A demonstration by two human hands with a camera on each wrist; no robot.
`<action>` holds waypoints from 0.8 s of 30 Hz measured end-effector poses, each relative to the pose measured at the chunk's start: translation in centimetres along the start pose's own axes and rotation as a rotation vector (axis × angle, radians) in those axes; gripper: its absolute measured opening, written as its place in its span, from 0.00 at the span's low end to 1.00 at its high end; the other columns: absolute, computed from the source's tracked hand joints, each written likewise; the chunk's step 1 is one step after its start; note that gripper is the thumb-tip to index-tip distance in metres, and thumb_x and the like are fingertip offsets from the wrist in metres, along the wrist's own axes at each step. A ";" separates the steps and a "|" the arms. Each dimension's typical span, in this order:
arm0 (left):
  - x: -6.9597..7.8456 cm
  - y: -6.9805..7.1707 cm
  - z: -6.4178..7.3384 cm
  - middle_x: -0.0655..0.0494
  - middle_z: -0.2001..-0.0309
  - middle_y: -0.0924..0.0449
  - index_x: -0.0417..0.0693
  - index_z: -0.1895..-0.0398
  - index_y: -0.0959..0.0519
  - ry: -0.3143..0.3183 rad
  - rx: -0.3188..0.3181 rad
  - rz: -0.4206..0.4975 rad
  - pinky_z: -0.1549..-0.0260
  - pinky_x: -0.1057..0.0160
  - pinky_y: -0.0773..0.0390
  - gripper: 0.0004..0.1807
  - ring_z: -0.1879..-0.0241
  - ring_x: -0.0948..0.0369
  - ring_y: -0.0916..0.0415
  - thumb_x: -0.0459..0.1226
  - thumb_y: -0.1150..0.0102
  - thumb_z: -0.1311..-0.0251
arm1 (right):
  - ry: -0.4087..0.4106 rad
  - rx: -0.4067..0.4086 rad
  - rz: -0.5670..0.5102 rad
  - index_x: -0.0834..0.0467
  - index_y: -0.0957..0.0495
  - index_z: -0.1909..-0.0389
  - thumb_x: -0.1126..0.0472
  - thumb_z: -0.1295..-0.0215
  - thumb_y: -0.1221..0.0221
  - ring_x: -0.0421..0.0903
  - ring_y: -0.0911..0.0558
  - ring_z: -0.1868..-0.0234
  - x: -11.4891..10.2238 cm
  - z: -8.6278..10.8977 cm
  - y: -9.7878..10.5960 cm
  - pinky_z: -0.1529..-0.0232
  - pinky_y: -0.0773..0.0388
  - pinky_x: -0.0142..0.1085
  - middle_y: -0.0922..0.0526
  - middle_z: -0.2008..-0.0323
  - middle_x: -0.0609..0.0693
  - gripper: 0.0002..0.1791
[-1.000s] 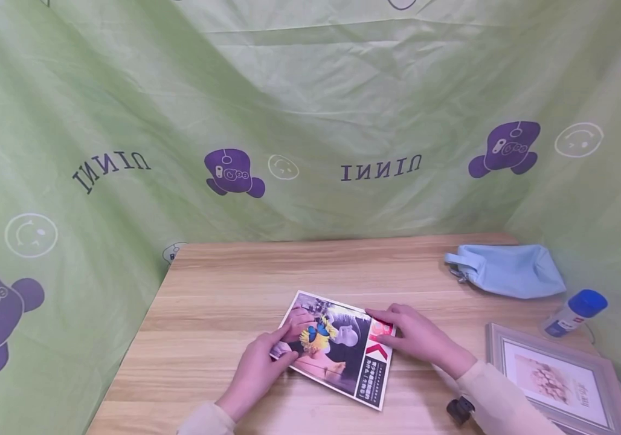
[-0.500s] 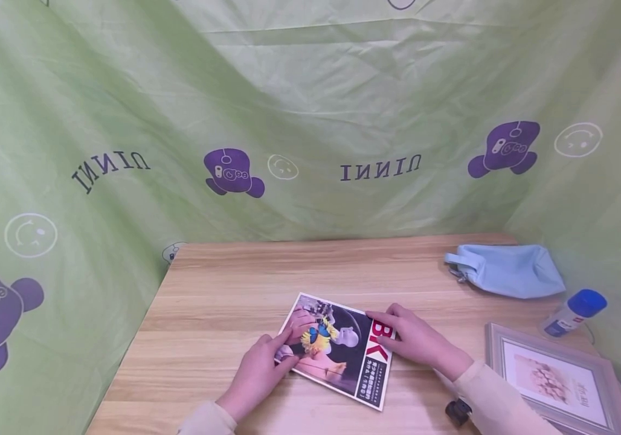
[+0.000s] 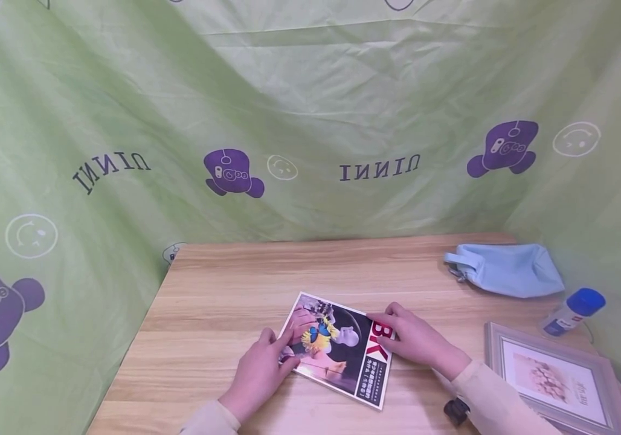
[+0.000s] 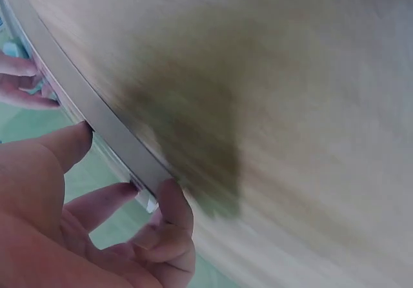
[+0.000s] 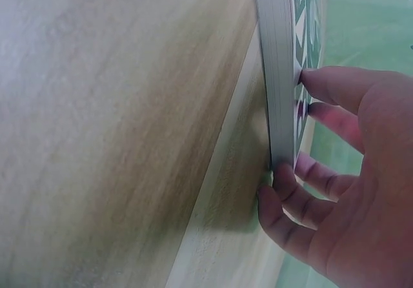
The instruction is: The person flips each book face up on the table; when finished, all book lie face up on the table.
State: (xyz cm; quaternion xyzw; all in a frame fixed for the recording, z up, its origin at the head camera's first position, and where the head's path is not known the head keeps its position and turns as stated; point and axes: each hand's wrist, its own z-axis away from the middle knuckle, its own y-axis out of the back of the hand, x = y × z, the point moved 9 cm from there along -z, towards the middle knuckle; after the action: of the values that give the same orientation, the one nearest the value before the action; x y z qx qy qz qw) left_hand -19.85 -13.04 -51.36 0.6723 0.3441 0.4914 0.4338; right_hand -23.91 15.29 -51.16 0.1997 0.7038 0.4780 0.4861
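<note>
A book [image 3: 332, 350] with a glossy pictured cover and large red letters lies turned at a slant at the table's front middle. At its left edge, my left hand [image 3: 258, 371] holds it, thumb on the cover. My right hand [image 3: 416, 338] grips the opposite edge by the red letters. In the left wrist view, the left fingers [image 4: 174, 217] bend about the corner of the book [image 4: 97, 107]. The right wrist view has the page block of the book [image 5: 279, 75] close over the wood, thumb on the cover and right fingers [image 5: 290, 197] around its end.
On the wooden table [image 3: 207, 290], a light blue zip pouch [image 3: 506, 270] lies at the back right. A blue-capped bottle [image 3: 571, 313] stands at the right edge, behind a grey picture frame [image 3: 557, 380] beside the right sleeve. A green printed curtain [image 3: 299, 109] hangs behind.
The bright glare on the cover's red letters has faded, and the book's left corner has shifted slightly right. Both hands keep their hold, the left one moving a touch rightward.
</note>
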 end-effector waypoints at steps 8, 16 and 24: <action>0.7 0.1 -0.6 0.53 0.64 0.32 0.49 0.32 0.19 -0.069 -0.008 -0.123 0.80 0.63 0.30 0.34 0.73 0.60 0.36 0.52 0.26 0.41 | -0.027 0.033 0.084 0.53 0.18 0.34 0.55 0.36 0.29 0.38 0.28 0.66 0.0 0.0 -0.2 0.63 0.21 0.38 0.25 0.56 0.48 0.28; 2.1 0.9 -2.9 0.41 0.49 0.21 0.48 0.41 0.16 -0.200 0.049 -0.151 0.59 0.46 0.17 0.30 0.56 0.46 0.22 0.51 0.23 0.44 | 0.015 0.136 0.236 0.53 0.14 0.40 0.54 0.39 0.26 0.44 0.23 0.66 -2.7 0.4 0.4 0.67 0.20 0.42 0.22 0.54 0.52 0.26; 4.2 0.1 -6.7 0.36 0.35 0.25 0.45 0.34 0.20 -0.343 -0.012 -0.157 0.42 0.38 0.22 0.30 0.37 0.39 0.26 0.45 0.26 0.38 | 0.265 0.125 0.264 0.51 0.15 0.40 0.42 0.38 0.28 0.42 0.21 0.66 -9.1 1.5 -1.7 0.67 0.18 0.40 0.21 0.55 0.49 0.29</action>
State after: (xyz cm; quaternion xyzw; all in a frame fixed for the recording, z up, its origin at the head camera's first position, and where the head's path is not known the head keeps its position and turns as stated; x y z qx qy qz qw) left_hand -25.11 -7.68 -48.82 0.7147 0.3135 0.3364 0.5270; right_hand -18.24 8.46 -48.28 0.2554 0.7577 0.5149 0.3092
